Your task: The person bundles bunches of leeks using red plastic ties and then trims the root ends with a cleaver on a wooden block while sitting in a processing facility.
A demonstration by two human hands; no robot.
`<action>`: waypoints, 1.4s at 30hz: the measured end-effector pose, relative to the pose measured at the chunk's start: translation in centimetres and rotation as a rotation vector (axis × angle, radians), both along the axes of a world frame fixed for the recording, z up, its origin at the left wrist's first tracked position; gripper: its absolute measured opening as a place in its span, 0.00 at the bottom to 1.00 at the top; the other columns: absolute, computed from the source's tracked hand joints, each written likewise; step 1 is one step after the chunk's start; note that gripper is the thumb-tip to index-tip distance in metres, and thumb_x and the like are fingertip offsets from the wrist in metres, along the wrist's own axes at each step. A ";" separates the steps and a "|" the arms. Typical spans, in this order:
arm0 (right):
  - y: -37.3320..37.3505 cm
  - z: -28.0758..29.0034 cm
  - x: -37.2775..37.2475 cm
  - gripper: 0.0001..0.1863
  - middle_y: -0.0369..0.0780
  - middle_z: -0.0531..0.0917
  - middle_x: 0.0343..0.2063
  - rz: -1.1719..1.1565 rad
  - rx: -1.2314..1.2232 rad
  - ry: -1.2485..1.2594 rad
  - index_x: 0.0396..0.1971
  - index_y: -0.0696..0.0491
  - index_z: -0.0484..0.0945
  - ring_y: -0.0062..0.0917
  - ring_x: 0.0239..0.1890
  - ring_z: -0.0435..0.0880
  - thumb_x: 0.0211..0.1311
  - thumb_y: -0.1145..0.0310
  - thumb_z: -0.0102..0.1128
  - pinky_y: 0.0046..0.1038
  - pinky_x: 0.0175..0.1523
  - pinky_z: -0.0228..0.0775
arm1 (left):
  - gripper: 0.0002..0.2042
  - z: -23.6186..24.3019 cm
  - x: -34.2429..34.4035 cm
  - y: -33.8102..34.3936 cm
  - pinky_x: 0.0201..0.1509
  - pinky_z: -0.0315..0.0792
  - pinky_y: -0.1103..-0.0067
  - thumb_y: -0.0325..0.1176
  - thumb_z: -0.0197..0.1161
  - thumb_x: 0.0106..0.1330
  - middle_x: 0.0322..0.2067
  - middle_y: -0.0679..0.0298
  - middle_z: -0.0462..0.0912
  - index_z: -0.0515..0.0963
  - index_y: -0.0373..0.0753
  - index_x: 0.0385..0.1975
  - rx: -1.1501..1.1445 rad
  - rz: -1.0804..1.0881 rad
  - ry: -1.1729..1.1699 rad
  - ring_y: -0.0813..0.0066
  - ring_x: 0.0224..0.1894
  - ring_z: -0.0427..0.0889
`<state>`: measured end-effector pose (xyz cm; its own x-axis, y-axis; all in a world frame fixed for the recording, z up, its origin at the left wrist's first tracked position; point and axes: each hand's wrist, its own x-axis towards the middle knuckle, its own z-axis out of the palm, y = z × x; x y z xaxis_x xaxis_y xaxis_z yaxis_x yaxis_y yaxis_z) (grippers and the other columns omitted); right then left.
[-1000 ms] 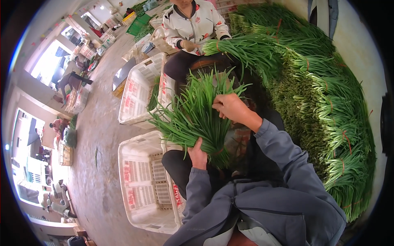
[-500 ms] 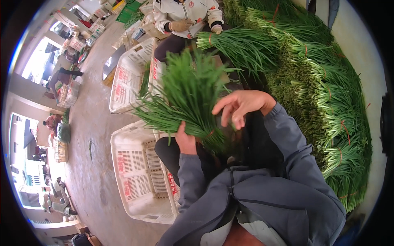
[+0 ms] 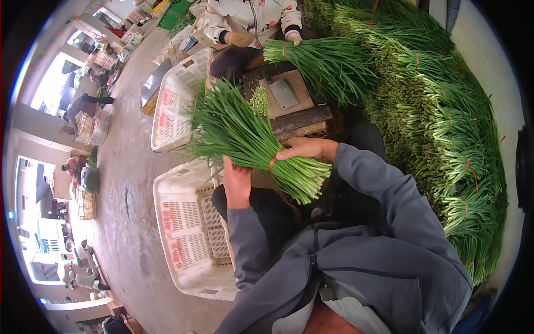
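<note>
A large bundle of garlic chives (image 3: 239, 125), tied with a red band near its pale cut ends, lies slanted across my lap. My right hand (image 3: 305, 149) wraps over it from the right at the band, thumb on top. From the left, my left hand (image 3: 237, 182) supports the leafy part, its fingers partly hidden beneath. Just beyond the bundle is a wooden board (image 3: 302, 89) with a flat metal blade, apparently a cleaver (image 3: 283, 93), on it. Pale chive trimmings (image 3: 258, 100) lie at the board's left side.
Opposite me, a gloved person (image 3: 239, 38) has a hand on another tied chive bundle (image 3: 325, 64). Tied bundles are piled high (image 3: 439, 139) along my right. Two white plastic crates stand left, one near (image 3: 167, 234), one farther (image 3: 181, 78). Other people work along the far left.
The bundle has tipped over leftward, its cut ends now showing lower right and the board behind uncovered. My right hand has gone from hovering beside it to gripping it at the band.
</note>
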<state>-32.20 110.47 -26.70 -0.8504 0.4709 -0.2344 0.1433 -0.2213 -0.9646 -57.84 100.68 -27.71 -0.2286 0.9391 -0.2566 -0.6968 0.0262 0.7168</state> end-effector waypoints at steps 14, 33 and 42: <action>-1.1 3.9 2.6 0.37 0.42 0.83 0.54 0.185 -0.564 0.095 0.61 0.54 0.75 0.25 0.47 0.87 0.71 0.35 0.47 0.29 0.48 0.84 | 0.44 7.7 5.1 -1.2 0.76 0.53 0.56 0.29 0.75 0.48 0.69 0.48 0.64 0.61 0.37 0.69 0.813 -0.191 1.991 0.46 0.73 0.60; -0.1 1.2 2.3 0.47 0.46 0.73 0.63 -0.422 0.138 0.431 0.73 0.58 0.52 0.31 0.62 0.76 0.61 0.63 0.71 0.34 0.67 0.67 | 0.32 2.9 10.4 3.8 0.69 0.65 0.72 0.25 0.64 0.64 0.62 0.58 0.71 0.61 0.34 0.68 0.194 -0.435 0.507 0.68 0.64 0.71; -0.2 -0.6 0.3 0.47 0.46 0.72 0.63 -0.407 0.022 0.474 0.71 0.62 0.57 0.30 0.64 0.72 0.57 0.62 0.77 0.30 0.66 0.68 | 0.29 -0.5 8.3 3.8 0.71 0.64 0.65 0.51 0.42 0.81 0.65 0.57 0.69 0.61 0.34 0.69 0.139 -0.321 0.147 0.61 0.66 0.70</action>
